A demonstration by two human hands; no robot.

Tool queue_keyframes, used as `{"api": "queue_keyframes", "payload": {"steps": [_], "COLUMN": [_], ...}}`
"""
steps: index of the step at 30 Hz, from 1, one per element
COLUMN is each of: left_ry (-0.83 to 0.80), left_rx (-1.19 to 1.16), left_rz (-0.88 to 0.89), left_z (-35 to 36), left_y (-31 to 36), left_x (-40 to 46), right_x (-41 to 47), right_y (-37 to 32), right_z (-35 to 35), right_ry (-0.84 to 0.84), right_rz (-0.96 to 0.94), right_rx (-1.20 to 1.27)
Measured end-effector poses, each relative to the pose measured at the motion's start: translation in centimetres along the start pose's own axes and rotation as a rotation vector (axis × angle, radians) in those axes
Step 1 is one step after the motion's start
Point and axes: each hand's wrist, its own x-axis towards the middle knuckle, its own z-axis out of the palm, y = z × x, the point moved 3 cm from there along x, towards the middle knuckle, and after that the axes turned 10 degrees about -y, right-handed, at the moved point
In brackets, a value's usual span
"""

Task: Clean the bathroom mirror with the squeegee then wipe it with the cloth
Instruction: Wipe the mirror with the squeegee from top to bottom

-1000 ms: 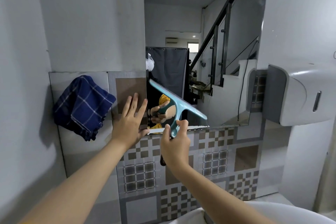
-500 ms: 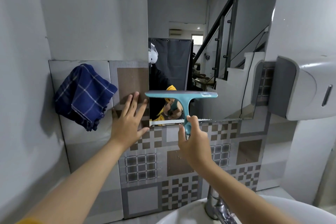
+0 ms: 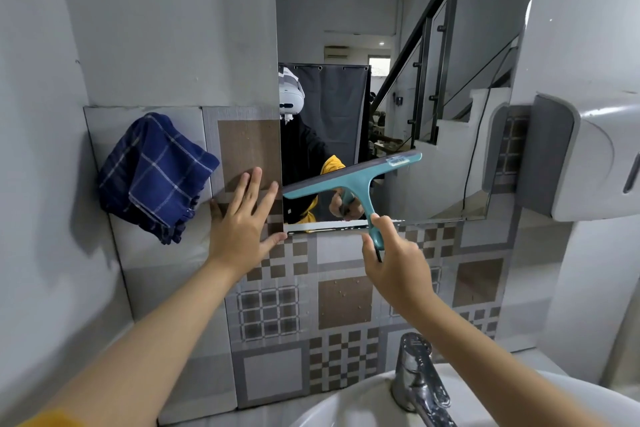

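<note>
At the lower edge of the frameless wall mirror [image 3: 398, 62], the right hand [image 3: 394, 265] grips the teal plastic squeegee [image 3: 353, 180], blade tilted on the glass, while the open left hand [image 3: 242, 222] braces flat on tile; checked navy cloth [image 3: 156, 177] hangs left, unused

The teal squeegee [image 3: 353, 180] lies tilted across the low part of the mirror [image 3: 398, 80], right end raised; the blue checked cloth [image 3: 156, 173] hangs bunched on the wall, left of the mirror.

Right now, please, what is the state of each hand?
Left hand: open, fingers spread flat on the tiled wall, holding nothing.
Right hand: closed around the handle of the squeegee.
</note>
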Motion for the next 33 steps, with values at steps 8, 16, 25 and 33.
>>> {"api": "queue_keyframes", "payload": {"steps": [8, 16, 25, 33], "left_ry": [-0.010, -0.007, 0.004, 0.012], "left_rx": [-0.001, 0.023, 0.023, 0.033], "left_rz": [-0.013, -0.017, -0.005, 0.002], "left_z": [0.0, 0.2, 0.3, 0.5], "left_y": [0.0, 0.0, 0.0, 0.0], "left_x": [0.0, 0.1, 0.1, 0.1], "right_x": [-0.3, -0.6, -0.8, -2.0], "right_y": [3.8, 8.0, 10.0, 12.6], "right_z": [-1.5, -3.4, -4.6, -6.0], "right_ry": [-0.019, -0.061, -0.037, -0.043], "right_rz": [-0.090, -0.108, -0.110, -0.081], "right_rx": [-0.128, -0.164, -0.170, -0.221]}}
